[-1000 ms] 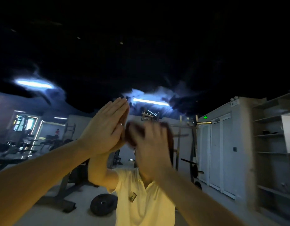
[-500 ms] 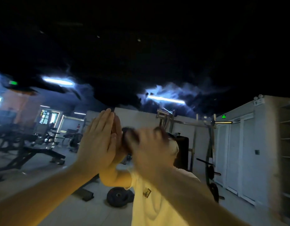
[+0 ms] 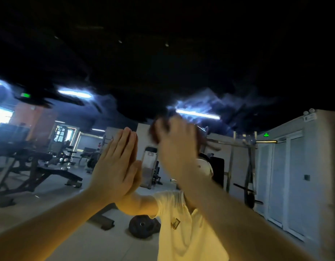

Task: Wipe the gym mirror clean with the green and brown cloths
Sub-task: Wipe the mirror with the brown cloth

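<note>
At frame centre the blurred right hand [image 3: 176, 147] presses the bunched brown cloth [image 3: 153, 134] to the mirror [image 3: 257, 63], fingers seemingly curled on it, left hand [image 3: 115, 166] flat-fingered on the same surface at centre left; advise overlapping strokes, even pressure, green cloth unseen.

Black ceiling [image 3: 163, 53], blue-white strip lights [image 3: 197, 113]
</note>
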